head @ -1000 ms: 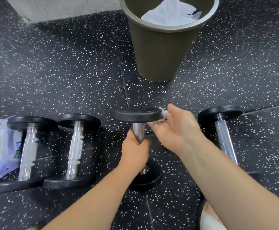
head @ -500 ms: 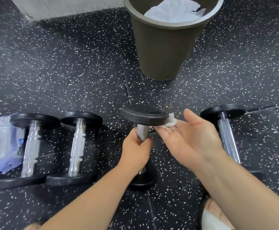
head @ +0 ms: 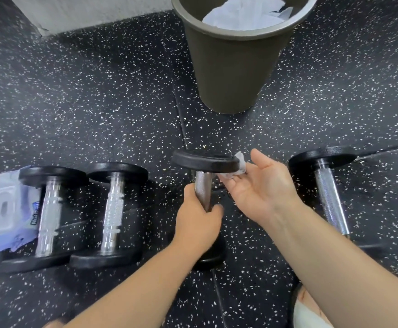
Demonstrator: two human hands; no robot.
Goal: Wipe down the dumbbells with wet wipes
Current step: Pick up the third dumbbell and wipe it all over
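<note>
My left hand (head: 199,221) grips the knurled steel handle of the middle dumbbell (head: 205,162), whose far black plate is raised off the floor. My right hand (head: 258,185) is palm up with its thumb out, and its straight fingertips press a small crumpled white wet wipe (head: 240,165) against the right rim of that plate. Two more dumbbells (head: 48,209) (head: 112,209) lie side by side on the left. Another dumbbell (head: 330,197) lies on the right.
A pack of wet wipes (head: 1,209) lies at the far left, partly under the leftmost dumbbell. An olive bin (head: 235,67) holding used white wipes (head: 247,10) stands just beyond the middle dumbbell. The floor is black speckled rubber; a pale wall base (head: 86,10) runs along the top left.
My right hand has turned from a curled hold on the wipe to palm up, sliding the wipe along the plate's right rim. My left hand has kept its grip on the handle.
</note>
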